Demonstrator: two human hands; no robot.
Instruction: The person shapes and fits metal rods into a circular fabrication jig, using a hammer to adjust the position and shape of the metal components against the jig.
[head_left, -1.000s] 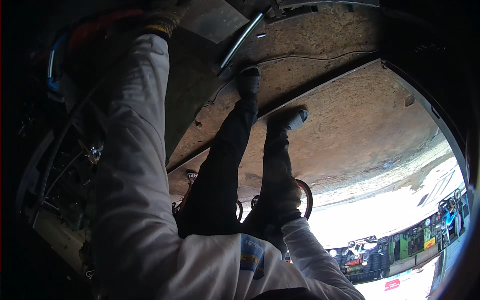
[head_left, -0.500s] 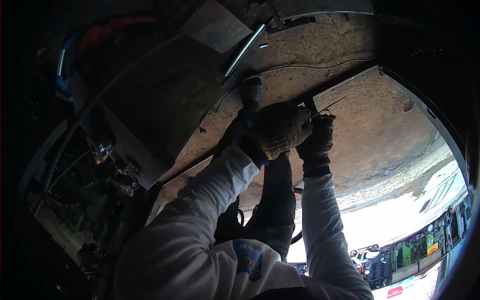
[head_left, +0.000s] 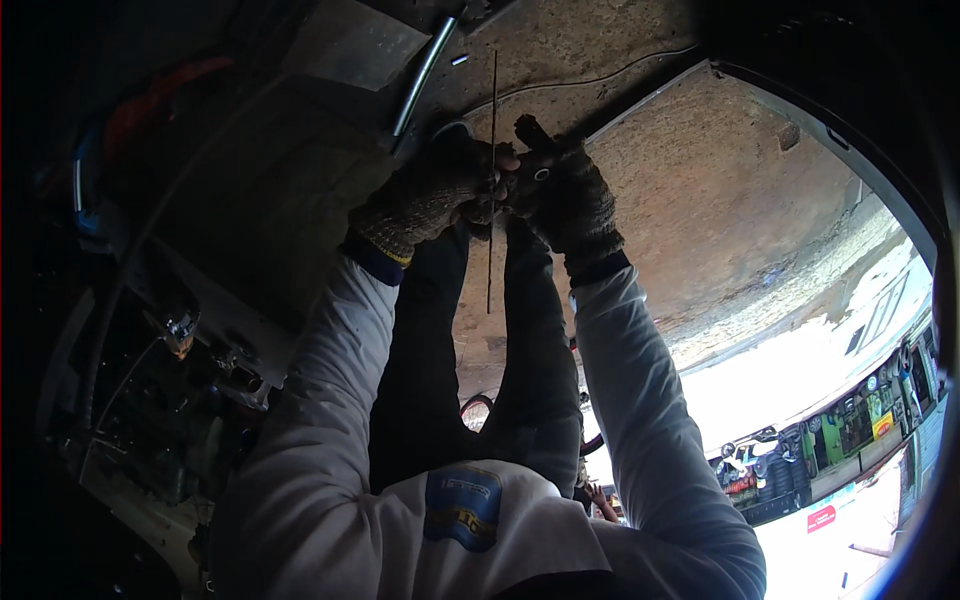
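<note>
The left hand (head_left: 425, 195), fingers closed, seems to pinch the thin rod (head_left: 494, 100), best kept steady beside the right hand (head_left: 570, 200), whose bent fingers' hold I cannot tell

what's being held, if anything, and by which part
A thin rod, near its middle, in the left hand's fingers; whether the right hand grips anything is unclear.

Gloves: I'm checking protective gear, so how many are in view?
2: the left glove, on the left hand at the thin rod; the right glove, on the right hand. Others may be hidden in shadow.
</note>
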